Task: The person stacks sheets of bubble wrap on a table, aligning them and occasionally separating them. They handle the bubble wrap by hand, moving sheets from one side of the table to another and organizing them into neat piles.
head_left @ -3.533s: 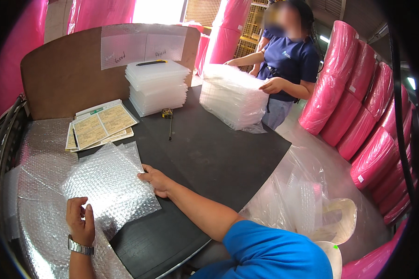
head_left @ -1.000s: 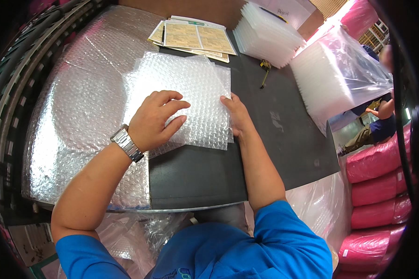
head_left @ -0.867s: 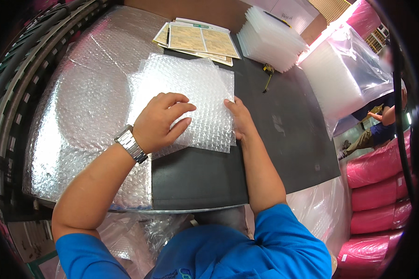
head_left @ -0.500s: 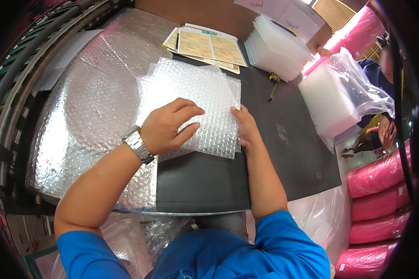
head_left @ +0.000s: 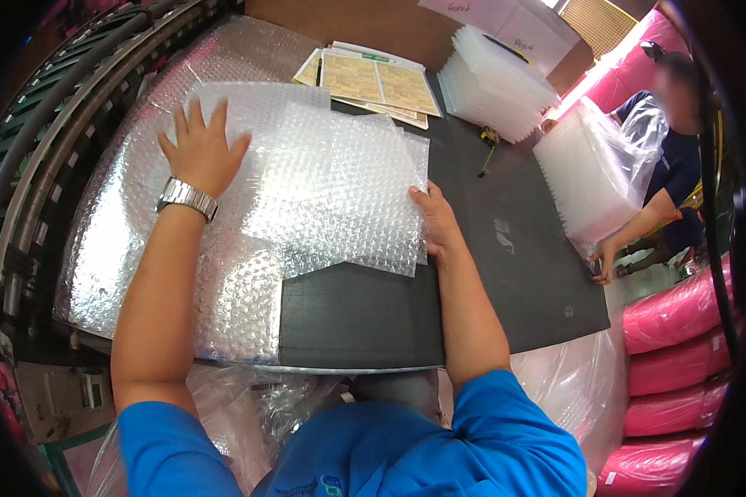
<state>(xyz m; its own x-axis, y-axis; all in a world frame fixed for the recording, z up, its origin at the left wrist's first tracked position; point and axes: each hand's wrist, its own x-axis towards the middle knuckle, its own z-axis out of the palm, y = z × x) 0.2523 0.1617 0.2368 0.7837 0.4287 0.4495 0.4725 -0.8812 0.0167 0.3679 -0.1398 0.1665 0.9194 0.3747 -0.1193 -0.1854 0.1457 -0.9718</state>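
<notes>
My left hand (head_left: 203, 149) lies open, fingers spread, over a clear bubble wrap sheet (head_left: 278, 94) left of a small pile. The pile is made of squarish bubble wrap pieces (head_left: 340, 182), overlapping at uneven angles near the middle of the table. At its right edge my right hand (head_left: 439, 222) grips the pieces, thumb on top and the other fingers mostly hidden at the side and underneath. How many pieces it holds I cannot tell. Wide bubble wrap (head_left: 232, 306) spreads beneath, across the left side of the dark tabletop (head_left: 360, 319).
Papers (head_left: 377, 83) lie at the back, beside a stack of translucent sheets (head_left: 497, 87) and a yellow-black tape measure (head_left: 489, 137). At right a co-worker (head_left: 684, 157) handles another bagged stack (head_left: 588, 178). Pink wrapped rolls (head_left: 675, 364) stand at lower right; a roller frame (head_left: 25, 182) runs along the left.
My left hand has moved left and away from me, its fingers spreading. Another bubble wrap sheet now shows beneath it. My right hand stays at the pile's edge. The co-worker has shifted position.
</notes>
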